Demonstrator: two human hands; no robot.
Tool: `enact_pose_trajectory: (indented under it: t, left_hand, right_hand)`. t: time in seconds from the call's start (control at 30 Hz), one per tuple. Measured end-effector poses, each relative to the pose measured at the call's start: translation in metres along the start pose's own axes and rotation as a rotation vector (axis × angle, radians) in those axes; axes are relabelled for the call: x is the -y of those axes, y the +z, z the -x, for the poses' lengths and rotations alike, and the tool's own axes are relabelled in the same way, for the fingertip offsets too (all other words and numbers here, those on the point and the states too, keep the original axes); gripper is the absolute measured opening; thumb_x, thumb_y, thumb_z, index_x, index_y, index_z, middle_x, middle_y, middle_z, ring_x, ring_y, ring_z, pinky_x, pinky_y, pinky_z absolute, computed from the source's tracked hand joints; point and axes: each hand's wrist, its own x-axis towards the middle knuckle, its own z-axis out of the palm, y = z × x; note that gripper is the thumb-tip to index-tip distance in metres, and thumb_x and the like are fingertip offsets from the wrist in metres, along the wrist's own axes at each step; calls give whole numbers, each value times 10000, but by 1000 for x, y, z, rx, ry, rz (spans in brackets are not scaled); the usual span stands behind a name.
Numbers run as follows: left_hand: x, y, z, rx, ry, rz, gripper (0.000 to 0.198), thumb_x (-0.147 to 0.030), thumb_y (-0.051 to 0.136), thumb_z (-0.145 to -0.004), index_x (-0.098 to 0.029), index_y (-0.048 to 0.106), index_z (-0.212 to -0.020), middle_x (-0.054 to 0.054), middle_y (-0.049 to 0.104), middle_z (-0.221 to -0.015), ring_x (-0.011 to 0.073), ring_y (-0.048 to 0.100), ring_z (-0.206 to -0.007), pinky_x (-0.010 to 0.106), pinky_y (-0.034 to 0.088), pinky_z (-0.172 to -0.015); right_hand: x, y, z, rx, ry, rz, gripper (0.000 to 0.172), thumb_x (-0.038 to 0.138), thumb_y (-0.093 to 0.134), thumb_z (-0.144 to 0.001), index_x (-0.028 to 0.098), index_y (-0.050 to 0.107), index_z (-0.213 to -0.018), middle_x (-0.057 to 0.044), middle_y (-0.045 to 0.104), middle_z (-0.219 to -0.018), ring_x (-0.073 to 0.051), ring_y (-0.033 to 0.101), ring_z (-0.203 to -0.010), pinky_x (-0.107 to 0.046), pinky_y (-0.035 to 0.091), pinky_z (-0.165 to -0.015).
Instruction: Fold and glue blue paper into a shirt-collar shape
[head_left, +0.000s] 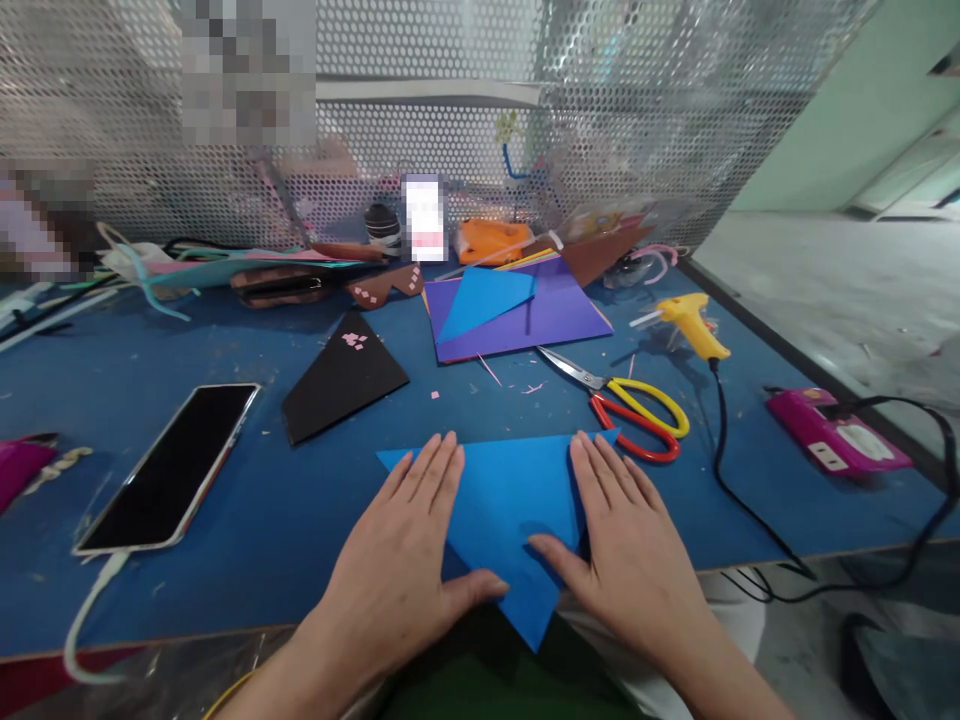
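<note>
A blue paper folded into a triangle (510, 510) lies at the near edge of the blue table (247, 520), its tip pointing toward me and hanging past the edge. My left hand (405, 540) lies flat on the paper's left part, fingers stretched out. My right hand (622, 540) presses flat on the right part, fingers together and thumb out to the left. Neither hand grips anything.
Red and yellow scissors (630, 405) lie just beyond my right hand. A yellow glue gun (694, 325) with a black cord, a pink power strip (836, 430), a phone (176, 465), a black paper piece (341, 380) and purple and blue sheets (517, 305) lie around. A perforated metal screen (600, 120) closes the back.
</note>
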Motion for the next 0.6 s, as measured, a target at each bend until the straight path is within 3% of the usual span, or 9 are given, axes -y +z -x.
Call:
enact_pose_trajectory:
  t: [0.17, 0.27, 0.4, 0.5, 0.57, 0.6]
  left_hand:
    - [25, -1, 30, -62, -74, -173, 1040, -776, 417, -860, -95, 120, -1587, 184, 324, -1599, 355, 384, -1436, 505, 374, -1113]
    - [30, -2, 39, -115, -126, -238, 1032, -785, 351, -875, -90, 87, -1590, 213, 365, -1572, 391, 418, -1405, 557, 363, -1104]
    - [6, -3, 28, -252, -149, -261, 1116, -819, 340, -850, -18, 62, -1576, 295, 297, -1576, 452, 328, -1439, 618, 301, -1133]
    - [-18, -1, 21, -264, 128, -164, 938, -716, 467, -878, -122, 236, -1567, 184, 382, -1570, 398, 299, -1470, 550, 267, -1198]
    - [-24, 2, 26, -297, 147, -80, 868, -612, 553, -890, -149, 250, -1559, 158, 401, -1564, 369, 330, -1462, 538, 287, -1206]
    - [-25, 4, 32, -375, 89, -36, 879, -533, 613, -886, -166, 201, -1570, 159, 415, -1555, 370, 349, -1453, 571, 297, -1197]
  right_hand:
    - [-1, 0, 0, 33, 15, -3, 1001, 725, 427, -900, 61, 133, -1590, -218, 413, -1542, -393, 380, -1428, -587, 393, -1089]
    - [-1, -1, 0, 37, 23, -18, 993, 733, 413, -902, 58, 160, -1585, -208, 396, -1553, -385, 362, -1440, -584, 380, -1106]
    - [2, -4, -3, 65, 30, -50, 953, 734, 380, -913, 33, 278, -1551, -206, 353, -1573, -378, 321, -1462, -586, 345, -1135]
    - [5, -9, -6, 108, 50, -68, 951, 742, 348, -915, 5, 348, -1516, -218, 319, -1582, -389, 291, -1472, -593, 318, -1151]
    - [6, -11, -8, 132, 63, -73, 970, 755, 335, -911, -7, 350, -1512, -223, 302, -1587, -390, 276, -1477, -585, 303, -1162]
    - [6, -12, -8, 142, 68, -77, 978, 762, 332, -908, -6, 348, -1513, -223, 296, -1589, -390, 271, -1479, -584, 296, -1167]
